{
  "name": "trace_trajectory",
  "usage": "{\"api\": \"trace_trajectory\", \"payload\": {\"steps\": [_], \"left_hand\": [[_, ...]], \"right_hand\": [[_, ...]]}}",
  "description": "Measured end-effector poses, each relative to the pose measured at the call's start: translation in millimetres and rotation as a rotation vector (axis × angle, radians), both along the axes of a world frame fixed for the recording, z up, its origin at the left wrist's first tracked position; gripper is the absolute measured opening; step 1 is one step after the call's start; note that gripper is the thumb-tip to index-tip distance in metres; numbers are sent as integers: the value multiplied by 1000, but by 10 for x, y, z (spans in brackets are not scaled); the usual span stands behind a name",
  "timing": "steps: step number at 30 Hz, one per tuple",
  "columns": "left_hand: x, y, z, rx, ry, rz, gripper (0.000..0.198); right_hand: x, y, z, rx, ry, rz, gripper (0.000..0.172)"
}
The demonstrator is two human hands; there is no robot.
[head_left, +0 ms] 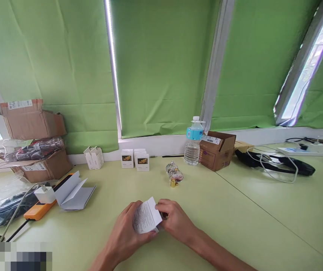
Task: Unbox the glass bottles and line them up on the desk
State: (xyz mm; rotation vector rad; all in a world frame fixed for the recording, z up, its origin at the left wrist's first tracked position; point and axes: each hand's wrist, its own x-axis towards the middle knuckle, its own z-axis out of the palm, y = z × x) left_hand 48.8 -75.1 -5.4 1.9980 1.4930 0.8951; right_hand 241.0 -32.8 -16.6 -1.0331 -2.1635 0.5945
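1. The left hand (124, 236) grips the lower part of a small folded leaflet (144, 218), with its fingers curled around the sheet and its thumb out of sight behind it.
2. The right hand (175, 221) is closed on the leaflet's right edge from the other side, its fingertips (159, 207) pressed on the paper. A small dark object shows just under those fingers, too hidden to name.
3. The leaflet is held just above the table (234, 226), near the front edge and about midway along it. Its printed side, covered in fine text, faces up toward the camera, and its top flap stands slightly open.
4. Straight ahead of the hands, a glass bottle (174, 172) lies on its side with a gold cap (173, 183) standing just beside it.
5. Along the far edge stand a water bottle (193, 148), a cardboard box (217, 151), two small white boxes with gold artwork (127, 158), and an open white carton (93, 157).
6. Left of the hands, a folded white card (72, 192) lies beside an orange power strip (38, 209) with a white plug (45, 194) in it. Beyond them, stacked cardboard boxes (33, 120) rise at the far left corner.
7. At the far right, a black strap (274, 165) lies tangled with a white cable (271, 162). Green blinds (161, 64) cover the windows behind the table.
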Motion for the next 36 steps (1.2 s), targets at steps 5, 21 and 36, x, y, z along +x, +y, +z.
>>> {"api": "trace_trajectory", "payload": {"steps": [5,21,36], "left_hand": [[-37,8,30,-7,18,-57,55],[-111,30,26,15,9,-89,64],[-80,6,46,32,67,-169,63]], "right_hand": [[18,26,-9,-26,-5,14,16],[147,22,279,-174,21,278,4],[-123,-93,-191,-33,18,116,8]]}}
